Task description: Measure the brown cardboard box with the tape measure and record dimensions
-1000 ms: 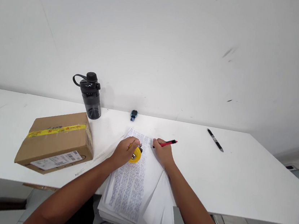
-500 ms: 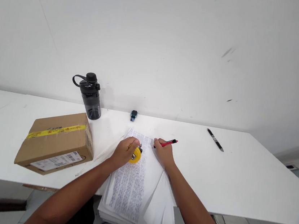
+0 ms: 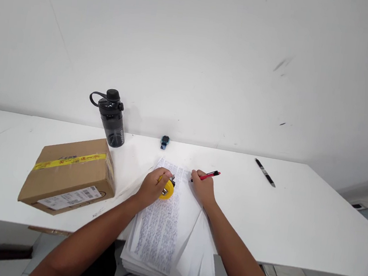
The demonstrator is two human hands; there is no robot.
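Note:
A yellow and black tape measure point(image 3: 166, 191) is gripped in my left hand point(image 3: 153, 187), over the left part of a written-on sheet. Between the fingers of my right hand point(image 3: 203, 188) is a red pen point(image 3: 210, 175) with a black clip, its tip down by the paper's right side. Both hands rest on a thick stack of paper point(image 3: 189, 228). Columns of dense blue writing point(image 3: 159, 233) cover the left part of the top sheet, and its right part is mostly blank. The stack's near end hangs over the table edge, with some sheets curled.
A taped cardboard box point(image 3: 68, 173) stands on the white table point(image 3: 294, 223) at left. Behind it is a dark water bottle point(image 3: 112, 122). A small watch point(image 3: 164, 142) lies near the wall point(image 3: 193, 58). To the right lies a black and grey pen point(image 3: 265, 172).
My right hand with the red pen has shifted very slightly to the right. The left hand and the tape measure have hardly moved.

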